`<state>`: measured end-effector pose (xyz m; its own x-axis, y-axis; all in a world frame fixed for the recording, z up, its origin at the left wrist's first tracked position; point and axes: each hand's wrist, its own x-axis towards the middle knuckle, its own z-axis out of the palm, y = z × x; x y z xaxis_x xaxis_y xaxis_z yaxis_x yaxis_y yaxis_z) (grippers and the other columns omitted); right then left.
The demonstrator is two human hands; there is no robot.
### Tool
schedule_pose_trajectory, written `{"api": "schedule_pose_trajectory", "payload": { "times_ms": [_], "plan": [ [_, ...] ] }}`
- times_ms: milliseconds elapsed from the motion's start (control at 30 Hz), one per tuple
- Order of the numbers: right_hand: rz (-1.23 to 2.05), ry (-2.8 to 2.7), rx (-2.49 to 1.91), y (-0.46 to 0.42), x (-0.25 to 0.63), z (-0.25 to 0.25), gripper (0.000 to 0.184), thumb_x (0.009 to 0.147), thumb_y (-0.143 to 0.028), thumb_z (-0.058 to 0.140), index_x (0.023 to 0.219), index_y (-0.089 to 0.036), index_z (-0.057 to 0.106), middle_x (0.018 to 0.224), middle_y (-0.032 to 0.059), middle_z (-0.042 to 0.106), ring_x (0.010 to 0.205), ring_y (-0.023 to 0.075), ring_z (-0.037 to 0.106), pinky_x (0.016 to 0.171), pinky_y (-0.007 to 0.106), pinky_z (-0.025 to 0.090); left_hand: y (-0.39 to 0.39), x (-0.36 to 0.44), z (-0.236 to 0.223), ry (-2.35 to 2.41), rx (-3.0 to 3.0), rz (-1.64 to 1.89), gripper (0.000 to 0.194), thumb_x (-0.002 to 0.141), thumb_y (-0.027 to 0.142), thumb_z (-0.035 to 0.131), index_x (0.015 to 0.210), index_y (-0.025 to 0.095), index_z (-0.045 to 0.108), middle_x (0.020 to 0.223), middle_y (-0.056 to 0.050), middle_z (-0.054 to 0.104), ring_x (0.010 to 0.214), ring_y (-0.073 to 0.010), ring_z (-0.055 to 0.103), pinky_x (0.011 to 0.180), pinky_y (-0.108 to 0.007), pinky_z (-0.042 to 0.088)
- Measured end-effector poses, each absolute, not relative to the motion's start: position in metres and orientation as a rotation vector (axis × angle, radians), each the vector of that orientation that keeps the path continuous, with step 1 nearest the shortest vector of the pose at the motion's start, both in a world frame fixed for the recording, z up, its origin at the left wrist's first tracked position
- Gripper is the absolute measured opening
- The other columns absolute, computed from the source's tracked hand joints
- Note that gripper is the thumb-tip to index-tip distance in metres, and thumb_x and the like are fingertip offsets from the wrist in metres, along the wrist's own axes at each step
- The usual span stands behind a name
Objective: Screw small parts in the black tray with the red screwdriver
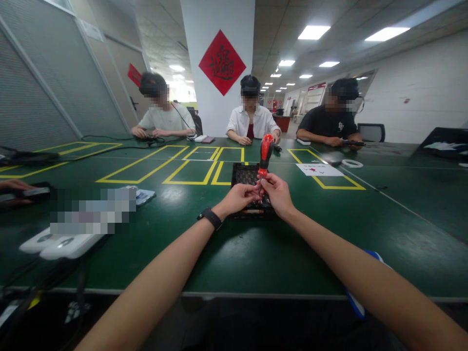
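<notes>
A red and black screwdriver (266, 148) stands nearly upright, handle up, over an open black case (244, 171) on the green table. My right hand (278, 194) pinches its shaft just below the red collar. Fingers closed, my left hand (238, 199) meets the right fingertips at the lower end of the shaft; what small thing it pinches there, if any, is too small to tell. Small dark items fill the case in rows, partly hidden by my hands. A black band circles my left wrist.
The green table (175, 243) carries yellow tape outlines. White devices (69, 243) with cables lie at left, near another person's hand (16, 187). A paper sheet (320, 169) and a white ring (352, 164) lie at right. Several people sit across the table.
</notes>
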<state>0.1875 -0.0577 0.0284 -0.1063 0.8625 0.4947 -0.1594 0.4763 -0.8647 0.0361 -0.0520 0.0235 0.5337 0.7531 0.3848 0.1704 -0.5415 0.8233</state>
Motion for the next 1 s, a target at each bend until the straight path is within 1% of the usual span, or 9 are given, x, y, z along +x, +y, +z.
{"api": "schedule_pose_trajectory", "payload": {
  "times_ms": [100,267,400,533,633,767,1000],
  "plan": [
    [0.949,-1.412,-0.660,-0.0574,0.1867,0.0281,0.030,0.074,-0.040,0.060,0.092,-0.016,0.057,0.071,0.0006,0.062,0.053,0.0070,0.050,0.053,0.022,0.044,-0.0514,0.0362,0.0225,0.787,1.994,0.997,0.029,0.072,0.035,0.062,0.086,0.010,0.065,0.079,-0.005,0.068,0.072,-0.0148,0.061,0.068,-0.025,0.047],
    [0.943,-1.425,-0.659,-0.0593,0.1857,0.0295,0.027,0.074,-0.039,0.061,0.088,-0.017,0.053,0.067,-0.0006,0.062,0.050,0.0066,0.049,0.051,0.021,0.042,-0.0502,0.0357,0.0220,0.815,2.002,1.023,0.029,0.068,0.035,0.066,0.081,0.009,0.064,0.070,-0.003,0.064,0.061,-0.0104,0.056,0.058,-0.021,0.043],
    [0.947,-1.420,-0.643,-0.0600,0.1856,0.0302,0.028,0.073,-0.038,0.063,0.089,-0.017,0.053,0.069,-0.0004,0.062,0.050,0.0066,0.051,0.052,0.022,0.043,-0.0497,0.0363,0.0213,0.833,2.007,1.021,0.029,0.065,0.036,0.068,0.076,0.009,0.063,0.066,-0.001,0.061,0.057,-0.0091,0.053,0.055,-0.020,0.042],
    [0.988,-1.399,-0.638,-0.0583,0.1870,0.0297,0.032,0.075,-0.041,0.059,0.094,-0.016,0.056,0.078,0.0029,0.064,0.055,0.0076,0.054,0.053,0.022,0.045,-0.0492,0.0363,0.0203,0.796,2.040,0.992,0.028,0.071,0.034,0.064,0.081,0.009,0.064,0.073,-0.004,0.064,0.063,-0.0114,0.057,0.060,-0.021,0.044],
    [1.011,-1.427,-0.639,-0.0576,0.1887,0.0293,0.033,0.077,-0.042,0.056,0.097,-0.015,0.059,0.083,0.0044,0.064,0.054,0.0065,0.052,0.053,0.022,0.045,-0.0486,0.0358,0.0202,0.781,2.063,0.971,0.027,0.073,0.034,0.062,0.084,0.009,0.065,0.078,-0.006,0.067,0.069,-0.0141,0.060,0.065,-0.024,0.046],
    [1.009,-1.432,-0.662,-0.0578,0.1894,0.0289,0.032,0.075,-0.040,0.059,0.095,-0.016,0.060,0.084,0.0042,0.065,0.052,0.0064,0.050,0.050,0.023,0.045,-0.0479,0.0356,0.0206,0.758,2.047,0.959,0.028,0.074,0.033,0.061,0.086,0.009,0.066,0.083,-0.008,0.068,0.076,-0.0166,0.062,0.070,-0.026,0.047],
    [0.973,-1.397,-0.673,-0.0569,0.1871,0.0279,0.029,0.072,-0.039,0.063,0.089,-0.016,0.058,0.080,0.0032,0.065,0.055,0.0069,0.052,0.054,0.023,0.045,-0.0483,0.0356,0.0198,0.773,1.959,0.985,0.031,0.070,0.035,0.065,0.087,0.008,0.066,0.081,-0.008,0.068,0.072,-0.0157,0.062,0.069,-0.027,0.048]
  ]
}}
